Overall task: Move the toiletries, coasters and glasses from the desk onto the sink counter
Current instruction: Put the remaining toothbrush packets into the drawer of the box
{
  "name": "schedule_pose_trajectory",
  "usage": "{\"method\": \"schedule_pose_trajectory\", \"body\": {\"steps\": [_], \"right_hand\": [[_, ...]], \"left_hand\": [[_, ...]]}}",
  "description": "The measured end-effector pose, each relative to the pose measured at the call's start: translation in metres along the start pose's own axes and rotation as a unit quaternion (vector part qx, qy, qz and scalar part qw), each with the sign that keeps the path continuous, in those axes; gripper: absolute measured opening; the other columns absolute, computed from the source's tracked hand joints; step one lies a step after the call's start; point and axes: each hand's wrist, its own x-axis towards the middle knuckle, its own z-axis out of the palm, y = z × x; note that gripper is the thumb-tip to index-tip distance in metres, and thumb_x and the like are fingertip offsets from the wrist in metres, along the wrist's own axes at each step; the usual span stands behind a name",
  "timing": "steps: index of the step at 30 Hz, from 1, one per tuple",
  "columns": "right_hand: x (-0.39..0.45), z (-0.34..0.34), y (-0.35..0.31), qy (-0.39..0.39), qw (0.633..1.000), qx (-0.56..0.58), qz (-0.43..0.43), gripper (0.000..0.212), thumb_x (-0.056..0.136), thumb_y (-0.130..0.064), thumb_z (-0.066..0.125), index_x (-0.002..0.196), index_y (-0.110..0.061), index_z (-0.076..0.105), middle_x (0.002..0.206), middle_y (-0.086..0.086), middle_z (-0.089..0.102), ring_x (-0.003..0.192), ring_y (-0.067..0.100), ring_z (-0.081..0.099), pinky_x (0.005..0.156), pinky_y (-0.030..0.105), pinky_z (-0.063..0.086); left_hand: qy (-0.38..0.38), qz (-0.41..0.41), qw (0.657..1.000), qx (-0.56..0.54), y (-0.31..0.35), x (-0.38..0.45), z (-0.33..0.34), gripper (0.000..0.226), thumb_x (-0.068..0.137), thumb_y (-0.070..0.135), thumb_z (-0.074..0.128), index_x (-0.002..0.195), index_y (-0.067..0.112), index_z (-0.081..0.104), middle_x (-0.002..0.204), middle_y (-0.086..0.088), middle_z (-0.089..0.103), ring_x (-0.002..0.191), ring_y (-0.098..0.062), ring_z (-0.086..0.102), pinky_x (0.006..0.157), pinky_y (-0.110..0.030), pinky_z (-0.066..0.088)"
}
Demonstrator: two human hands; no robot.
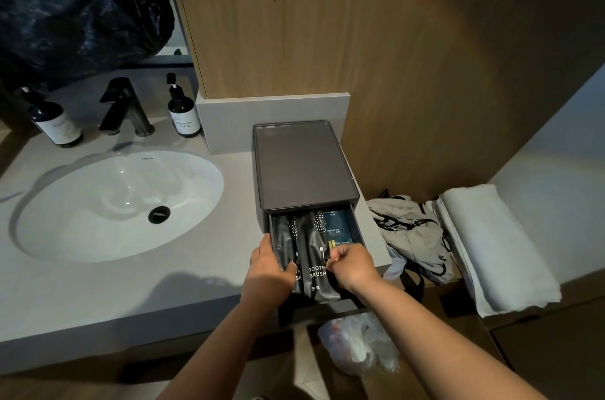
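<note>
A dark grey drawer box (pixel 301 167) stands on the grey sink counter (pixel 114 295), its drawer (pixel 357 229) pulled out toward me. Inside lie black toothbrush packets (pixel 314 255) and dark blue sachets (pixel 339 226), one marked shower cap. My left hand (pixel 271 268) grips the left black packet at the drawer's left side. My right hand (pixel 352 263) has its fingers curled and pinches the edge of a packet at the drawer's right front. The box's flat top tray is bare.
A white oval basin (pixel 118 206) sits left of the box, with a black tap (pixel 126 108) and two dark pump bottles (pixel 181 108) (pixel 54 119) behind it. A wooden panel (pixel 393 39) rises behind. To the right lie a grey bag (pixel 412 236) and folded white towel (pixel 491 245); a plastic bag (pixel 360 344) hangs below.
</note>
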Motion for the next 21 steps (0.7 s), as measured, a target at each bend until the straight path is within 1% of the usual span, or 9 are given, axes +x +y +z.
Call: {"method": "schedule_pose_trajectory", "body": {"steps": [2, 3, 5, 7, 9, 12, 17, 19, 21], "right_hand": [[-0.004, -0.002, -0.004, 0.019, 0.999, -0.043, -0.024, 0.010, 0.084, -0.006, 0.062, 0.090, -0.014, 0.062, 0.082, 0.003, 0.060, 0.085, 0.018, 0.058, 0.071, 0.017, 0.040], [-0.005, -0.002, -0.004, 0.033, 0.996, -0.070, -0.045, 0.024, 0.084, -0.007, 0.063, 0.107, -0.013, 0.062, 0.092, 0.004, 0.063, 0.093, 0.020, 0.060, 0.079, 0.019, 0.042], [-0.010, 0.000, -0.006, 0.051, 0.988, -0.110, -0.092, 0.053, 0.085, -0.013, 0.064, 0.135, -0.014, 0.046, 0.121, 0.007, 0.056, 0.114, 0.023, 0.054, 0.097, 0.028, 0.042], [-0.014, 0.002, -0.009, 0.041, 0.979, -0.141, -0.142, 0.067, 0.088, -0.022, 0.062, 0.147, -0.016, 0.029, 0.140, 0.007, 0.038, 0.132, 0.023, 0.036, 0.109, 0.032, 0.033], [-0.013, 0.006, -0.011, 0.013, 0.965, -0.194, -0.173, 0.076, 0.089, -0.033, 0.060, 0.151, -0.018, 0.018, 0.152, 0.007, 0.023, 0.142, 0.024, 0.017, 0.116, 0.035, 0.024], [-0.010, 0.010, -0.013, -0.025, 0.954, -0.241, -0.175, 0.079, 0.090, -0.036, 0.056, 0.152, -0.022, 0.010, 0.159, 0.006, 0.008, 0.147, 0.026, 0.001, 0.119, 0.040, 0.014], [-0.008, 0.008, -0.011, -0.034, 0.944, -0.264, -0.195, 0.073, 0.093, -0.032, 0.052, 0.152, -0.026, 0.009, 0.161, 0.003, 0.000, 0.147, 0.023, -0.011, 0.119, 0.039, 0.002], [-0.007, 0.008, -0.009, -0.039, 0.941, -0.270, -0.201, 0.071, 0.094, -0.031, 0.050, 0.152, -0.027, 0.009, 0.161, 0.002, -0.002, 0.147, 0.023, -0.014, 0.119, 0.040, 0.001], [-0.006, 0.008, -0.009, -0.047, 0.939, -0.274, -0.202, 0.071, 0.095, -0.031, 0.048, 0.152, -0.028, 0.007, 0.161, 0.002, -0.005, 0.146, 0.023, -0.017, 0.120, 0.041, 0.000]], "left_hand": [[0.003, 0.002, 1.000, -0.014, -0.008, 0.004, 0.002, 0.080, 0.071, 0.036, 0.060, 0.143, 0.020, 0.031, 0.138, -0.009, 0.050, 0.123, -0.027, 0.051, 0.105, -0.043, 0.042], [0.005, 0.004, 1.000, -0.021, -0.012, 0.006, 0.004, 0.081, 0.067, 0.038, 0.058, 0.142, 0.024, 0.031, 0.135, -0.006, 0.052, 0.120, -0.026, 0.053, 0.103, -0.044, 0.044], [0.009, 0.010, 0.999, -0.035, -0.018, 0.007, 0.007, 0.081, 0.067, 0.037, 0.057, 0.143, 0.029, 0.029, 0.134, -0.004, 0.053, 0.120, -0.024, 0.054, 0.101, -0.045, 0.046], [0.016, 0.021, 0.999, -0.044, -0.021, 0.006, 0.008, 0.081, 0.067, 0.037, 0.054, 0.144, 0.031, 0.028, 0.132, -0.004, 0.055, 0.119, -0.024, 0.055, 0.099, -0.045, 0.047], [0.018, 0.041, 0.998, -0.043, -0.023, 0.008, 0.009, 0.081, 0.067, 0.038, 0.052, 0.144, 0.029, 0.028, 0.129, -0.005, 0.057, 0.116, -0.024, 0.056, 0.097, -0.044, 0.049], [0.023, 0.065, 0.997, -0.037, -0.021, 0.009, 0.007, 0.075, 0.070, 0.024, 0.057, 0.141, 0.022, 0.031, 0.120, -0.006, 0.062, 0.108, -0.024, 0.060, 0.090, -0.042, 0.052], [0.022, 0.104, 0.993, -0.043, -0.012, 0.002, -0.002, 0.068, 0.070, 0.007, 0.059, 0.132, 0.027, 0.038, 0.104, 0.002, 0.067, 0.095, -0.015, 0.066, 0.080, -0.040, 0.057], [0.021, 0.116, 0.992, -0.051, -0.007, -0.002, -0.004, 0.061, 0.071, 0.002, 0.056, 0.125, 0.027, 0.042, 0.102, 0.004, 0.067, 0.094, -0.012, 0.066, 0.079, -0.037, 0.058], [0.019, 0.119, 0.992, -0.049, -0.006, -0.003, -0.005, 0.059, 0.072, 0.003, 0.057, 0.125, 0.027, 0.043, 0.104, 0.005, 0.067, 0.098, -0.011, 0.065, 0.082, -0.036, 0.058]]}}
